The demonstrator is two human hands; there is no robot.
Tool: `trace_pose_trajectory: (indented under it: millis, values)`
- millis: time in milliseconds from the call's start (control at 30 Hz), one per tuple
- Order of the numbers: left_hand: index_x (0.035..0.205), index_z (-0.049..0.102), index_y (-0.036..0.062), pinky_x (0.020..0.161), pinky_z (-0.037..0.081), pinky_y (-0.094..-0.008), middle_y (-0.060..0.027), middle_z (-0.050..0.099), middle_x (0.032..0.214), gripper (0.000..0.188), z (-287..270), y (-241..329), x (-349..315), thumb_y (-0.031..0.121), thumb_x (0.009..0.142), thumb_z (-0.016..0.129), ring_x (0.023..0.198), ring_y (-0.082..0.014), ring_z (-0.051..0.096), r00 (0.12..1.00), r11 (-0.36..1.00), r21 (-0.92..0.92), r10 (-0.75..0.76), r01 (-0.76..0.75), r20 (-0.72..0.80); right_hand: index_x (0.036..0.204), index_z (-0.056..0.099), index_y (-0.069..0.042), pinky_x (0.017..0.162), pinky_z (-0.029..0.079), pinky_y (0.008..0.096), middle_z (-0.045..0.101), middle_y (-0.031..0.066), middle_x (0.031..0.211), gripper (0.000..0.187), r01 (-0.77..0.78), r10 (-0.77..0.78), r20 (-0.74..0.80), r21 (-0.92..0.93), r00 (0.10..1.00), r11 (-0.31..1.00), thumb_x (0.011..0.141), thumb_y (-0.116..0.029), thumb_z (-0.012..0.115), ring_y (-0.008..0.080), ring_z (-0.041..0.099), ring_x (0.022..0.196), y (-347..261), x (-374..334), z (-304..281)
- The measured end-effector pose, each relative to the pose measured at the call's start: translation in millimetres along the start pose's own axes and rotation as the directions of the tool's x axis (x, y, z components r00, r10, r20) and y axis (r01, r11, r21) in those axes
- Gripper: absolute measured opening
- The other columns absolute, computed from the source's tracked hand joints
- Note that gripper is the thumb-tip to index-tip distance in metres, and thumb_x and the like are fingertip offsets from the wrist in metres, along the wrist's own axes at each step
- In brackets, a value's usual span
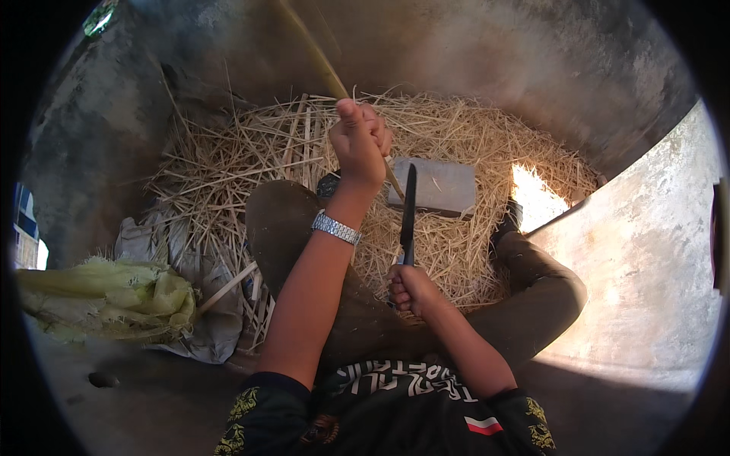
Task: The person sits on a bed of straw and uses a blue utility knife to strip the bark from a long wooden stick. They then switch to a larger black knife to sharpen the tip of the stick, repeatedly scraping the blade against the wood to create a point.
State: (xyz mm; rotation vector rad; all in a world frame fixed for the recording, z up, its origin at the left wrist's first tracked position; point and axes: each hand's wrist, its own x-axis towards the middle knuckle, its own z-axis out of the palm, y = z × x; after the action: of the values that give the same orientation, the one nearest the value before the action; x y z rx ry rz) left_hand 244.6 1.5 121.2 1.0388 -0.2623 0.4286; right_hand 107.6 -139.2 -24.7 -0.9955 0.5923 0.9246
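My left hand (pixel 359 144), raised in front of me, is closed around a long yellowish-brown strip (pixel 323 61) that looks like split bamboo. Its upper part slants up past the top of the view, and its lower end comes out below the fist beside a grey block (pixel 445 190). Lower and to the right, my right hand (pixel 413 290) grips a knife (pixel 409 216) by the handle. The long dark blade points away from me, in front of the block. Fingers mostly cover the handle.
Cut straw-like slivers (pixel 220 163) cover the floor between and beyond my bent legs (pixel 544 292). Curved concrete walls (pixel 487 53) surround me. At left lies a yellow-green bundle (pixel 114 292) on a pale crumpled sack (pixel 217 330). A bright sunlit patch (pixel 536 197) shows at right.
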Motion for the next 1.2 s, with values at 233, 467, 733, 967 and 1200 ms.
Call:
trace_pose_trajectory:
  millis: [233,467,733,967,1200]
  values:
    - [0.063,0.025,0.0154,0.041,0.016,-0.0258,0.0057,0.022,0.051,0.069,-18.3,6.4,-6.8,0.079,0.088,0.036,0.042,-0.0068,0.018,0.993,0.998,0.012,0.062,-0.061,-0.102,0.068,0.041,-0.014,0.037,0.019,0.0271,0.035,-0.0049,0.053,0.027,0.695,-0.71,-0.189,-0.149,0.678,0.703,0.088,-0.009,0.057,0.0077,0.028,0.039,-40.3,-61.6,28.8]
    - [0.063,0.025,0.0153,0.04,0.016,-0.0255,0.0058,0.022,0.051,0.07,-12.9,0.4,-6.5,0.079,0.087,0.039,0.042,-0.0068,0.019,0.99,0.999,0.015,0.045,-0.044,-0.133,0.066,0.043,-0.01,0.036,0.024,0.0273,0.036,-0.0026,0.05,0.025,0.21,-0.213,-0.05,-0.06,0.976,0.976,0.086,-0.013,0.059,0.0101,0.032,0.037,-6.6,-21.5,-0.6]
    - [0.063,0.025,0.0154,0.04,0.016,-0.0254,0.0052,0.023,0.052,0.07,-4.8,-5.4,-3.9,0.079,0.087,0.041,0.041,-0.0069,0.02,0.989,0.997,-0.005,0.071,-0.073,-0.132,0.067,0.041,-0.012,0.038,0.021,0.0267,0.032,-0.0034,0.052,0.026,0.951,-0.915,-0.268,0.027,0.303,0.307,0.086,-0.013,0.06,0.0085,0.029,0.04,-18.6,-38.8,23.4]
    - [0.063,0.025,0.0154,0.04,0.016,-0.0254,0.0053,0.023,0.052,0.07,-8.1,-7.0,-5.4,0.079,0.086,0.042,0.042,-0.0068,0.019,0.993,0.997,-0.008,0.073,-0.074,-0.087,0.07,0.045,-0.01,0.04,0.03,0.0314,0.041,0.0014,0.051,0.023,0.414,-0.744,-0.219,-0.716,0.631,0.562,0.086,-0.016,0.06,0.0101,0.038,0.042,-35.6,-2.0,-30.9]
    - [0.063,0.025,0.0154,0.04,0.016,-0.0256,0.0051,0.023,0.052,0.07,-2.9,-7.6,-5.6,0.08,0.086,0.041,0.042,-0.0067,0.019,0.984,0.998,0.012,0.067,-0.065,-0.167,0.067,0.042,-0.011,0.038,0.027,0.0287,0.038,-0.0005,0.049,0.026,0.521,-0.524,-0.157,-0.066,0.837,0.851,0.087,-0.012,0.057,0.0101,0.036,0.04,12.6,-9.7,12.7]
